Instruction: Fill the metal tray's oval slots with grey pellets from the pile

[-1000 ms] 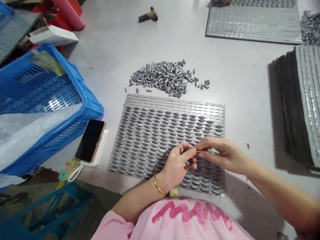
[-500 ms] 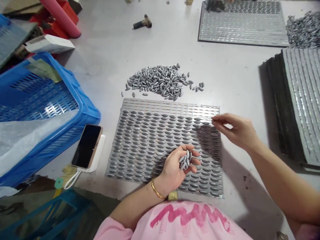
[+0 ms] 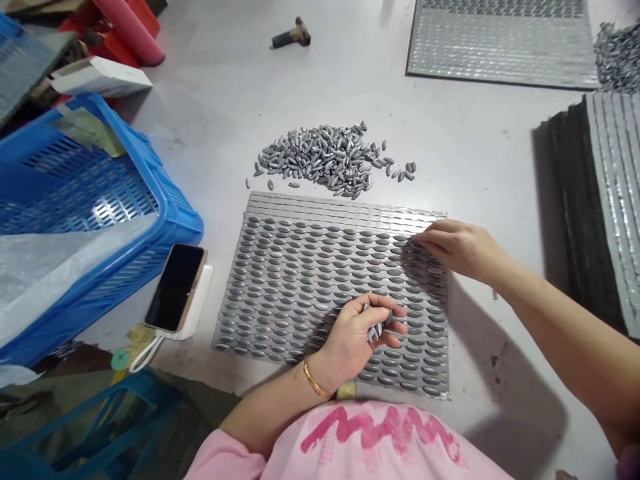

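Observation:
A grey grooved board lies flat before me, with rows of small grey spindle-shaped pieces over most of it. Its far few grooves are bare. My left hand is curled palm up above the near part of the board, cupping several loose grey pieces. At the far right of the filled rows, my right hand is pinched, fingertips down on the board. Whatever sits between those fingertips is too small and covered to make out. Beyond the board lies a heap of the same pieces.
On the left stand a blue crate and a phone on a white block. A stack of dark-sided boards rises at right. Farther back lie another partly filled board, more pieces and a dark bolt-like tool.
My right hand has moved slightly left along the far filled row, fingers closer to the board. The left thumb has shifted over the cupped pieces. The whole view has shifted a little.

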A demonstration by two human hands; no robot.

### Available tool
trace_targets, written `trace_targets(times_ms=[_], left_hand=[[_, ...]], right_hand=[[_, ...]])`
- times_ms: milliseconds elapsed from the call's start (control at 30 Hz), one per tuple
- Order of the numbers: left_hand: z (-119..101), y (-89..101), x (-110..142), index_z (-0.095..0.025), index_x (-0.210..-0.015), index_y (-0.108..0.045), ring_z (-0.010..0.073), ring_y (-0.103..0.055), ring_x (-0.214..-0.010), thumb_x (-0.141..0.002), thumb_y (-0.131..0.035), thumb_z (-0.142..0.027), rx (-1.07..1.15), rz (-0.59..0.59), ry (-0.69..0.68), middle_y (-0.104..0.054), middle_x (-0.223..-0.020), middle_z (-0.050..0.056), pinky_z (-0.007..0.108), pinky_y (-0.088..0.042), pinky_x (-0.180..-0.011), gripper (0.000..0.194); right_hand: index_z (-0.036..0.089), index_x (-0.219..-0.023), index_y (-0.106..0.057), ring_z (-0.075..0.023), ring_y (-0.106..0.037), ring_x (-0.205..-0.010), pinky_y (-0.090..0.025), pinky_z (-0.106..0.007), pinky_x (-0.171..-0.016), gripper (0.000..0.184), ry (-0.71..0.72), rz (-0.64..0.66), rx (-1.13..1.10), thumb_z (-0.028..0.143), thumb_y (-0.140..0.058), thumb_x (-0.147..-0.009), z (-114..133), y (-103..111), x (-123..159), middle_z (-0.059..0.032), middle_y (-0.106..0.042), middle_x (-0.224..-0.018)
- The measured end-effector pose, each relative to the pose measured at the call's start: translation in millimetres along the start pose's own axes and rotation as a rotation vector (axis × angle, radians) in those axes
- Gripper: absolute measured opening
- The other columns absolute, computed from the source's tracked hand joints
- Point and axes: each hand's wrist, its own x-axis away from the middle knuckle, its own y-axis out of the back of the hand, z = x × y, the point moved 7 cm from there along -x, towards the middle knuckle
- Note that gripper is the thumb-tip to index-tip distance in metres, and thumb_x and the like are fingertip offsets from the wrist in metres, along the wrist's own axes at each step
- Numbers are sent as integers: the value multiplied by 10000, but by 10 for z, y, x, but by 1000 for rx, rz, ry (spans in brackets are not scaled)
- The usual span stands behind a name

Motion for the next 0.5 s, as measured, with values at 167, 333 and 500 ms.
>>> trace_targets(times_ms=[167, 333, 500], left_hand=[[52, 18, -29, -129, -924, -695, 103, -614, -690, -800, -711, -224, 22, 25, 0, -660, -898, 54, 216, -500, -572, 157], [74, 52, -51, -152, -994, -683, 77, -561, -631, -759, -785, -260, 52, 0, 16, -614, -812, 11, 197, -458, -529, 278], [31, 50, -37, -162, -829, -569, 80, -576, -646, -750, -810, -289, 58, -21, -24, -652, -850, 30, 194, -452, -542, 284]], right_hand=[[233, -1004, -759, -196, -670, -847, -451, -292, -577, 288, 65, -10, 110, 243, -472, -991, 44, 34, -24, -48, -753, -926], [235, -1061, -759, -226, -660, -948, -490, -310, -639, 288, 154, 13, 189, 216, -486, -971, 71, 45, -12, -53, -768, -997], [209, -1101, -749, -239, -665, -963, -510, -330, -684, 301, 121, 23, 138, 187, -481, -967, 44, 65, 24, -83, -762, -1034]])
